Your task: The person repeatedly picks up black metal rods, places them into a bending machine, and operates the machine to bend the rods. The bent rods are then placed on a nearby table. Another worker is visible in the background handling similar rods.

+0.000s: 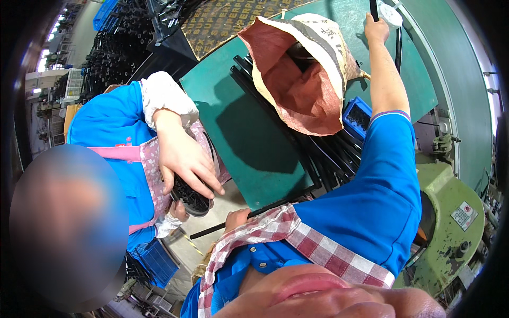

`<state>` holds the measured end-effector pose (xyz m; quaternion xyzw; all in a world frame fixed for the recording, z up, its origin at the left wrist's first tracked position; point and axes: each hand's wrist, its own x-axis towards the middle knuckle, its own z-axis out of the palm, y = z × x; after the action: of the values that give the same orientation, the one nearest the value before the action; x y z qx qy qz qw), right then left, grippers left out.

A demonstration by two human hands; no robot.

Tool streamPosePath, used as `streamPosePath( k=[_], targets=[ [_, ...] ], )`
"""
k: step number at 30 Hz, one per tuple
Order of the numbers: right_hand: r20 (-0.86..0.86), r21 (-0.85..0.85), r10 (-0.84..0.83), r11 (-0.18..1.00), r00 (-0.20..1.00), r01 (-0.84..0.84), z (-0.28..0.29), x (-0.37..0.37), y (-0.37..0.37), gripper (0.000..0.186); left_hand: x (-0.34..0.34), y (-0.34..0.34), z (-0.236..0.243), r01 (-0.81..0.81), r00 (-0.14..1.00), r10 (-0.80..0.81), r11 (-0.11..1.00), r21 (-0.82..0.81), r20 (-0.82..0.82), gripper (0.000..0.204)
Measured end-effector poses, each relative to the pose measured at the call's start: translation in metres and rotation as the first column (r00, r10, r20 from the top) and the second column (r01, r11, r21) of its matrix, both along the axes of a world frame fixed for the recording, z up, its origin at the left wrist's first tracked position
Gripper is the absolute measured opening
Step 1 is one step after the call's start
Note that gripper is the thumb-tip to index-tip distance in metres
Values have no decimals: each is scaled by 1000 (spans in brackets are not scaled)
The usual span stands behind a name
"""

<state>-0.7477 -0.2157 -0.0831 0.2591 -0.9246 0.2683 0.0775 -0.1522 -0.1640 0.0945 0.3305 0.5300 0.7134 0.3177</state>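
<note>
My right hand [376,29] is stretched to the far right of the table, closed round a black tube [374,9] whose upper end leaves the picture. Close to my body, my left hand [237,219] grips a black rod [208,231], partly hidden by my apron. A large woven sack [297,100] with a reddish inside lies open on the green table [228,116], a dark object in its mouth. Several long black tubes [331,164] run beneath it. Beside my right arm sits a blue bin [356,117] of small black parts.
At the left, a co-worker in blue holds a dark bowl [199,208] of small black parts, one hand over it. A green machine [450,228] stands at the right. Stacked black tubes [114,58] fill the back left, and a blue crate [156,261] is below the co-worker.
</note>
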Motion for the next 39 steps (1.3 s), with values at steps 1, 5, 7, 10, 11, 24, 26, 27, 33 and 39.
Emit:
streamPosePath(
  k=[1,5,7,10,11,24,26,27,33,39],
  targets=[
    [-28,24,46,999,999,-45,8,6,3,57,5,6,-2,-16,1000,16,1000,-2,7,86],
    [-200,-153,323,922,925,-355,40,52,-24,52,38,51,10,-171,980,174,984,-42,92,83],
    [-61,-36,267,962,962,-269,47,56,-21,67,46,71,-2,-194,974,203,977,-90,104,82],
    [-100,-166,368,910,925,-380,82,87,-17,38,55,105,-22,-307,932,341,924,-226,127,79],
    [-102,-180,378,903,920,-390,89,103,-19,39,61,118,-23,-351,909,397,894,-278,130,79],
    [-96,-131,297,942,950,-308,79,126,14,53,108,198,-69,-529,662,749,443,-724,-26,70],
    [-49,-91,251,963,967,-254,65,127,27,53,114,207,-76,-529,633,774,403,-747,-30,69],
    [-19,-85,219,972,976,-220,52,121,38,53,118,207,-77,-519,626,779,389,-761,-28,68],
    [132,26,198,979,971,-204,-22,123,76,56,142,239,-71,-404,499,867,221,-887,-11,64],
    [290,369,88,908,953,-196,-7,131,91,60,152,273,-71,-273,393,919,71,-959,-44,60]
  ],
)
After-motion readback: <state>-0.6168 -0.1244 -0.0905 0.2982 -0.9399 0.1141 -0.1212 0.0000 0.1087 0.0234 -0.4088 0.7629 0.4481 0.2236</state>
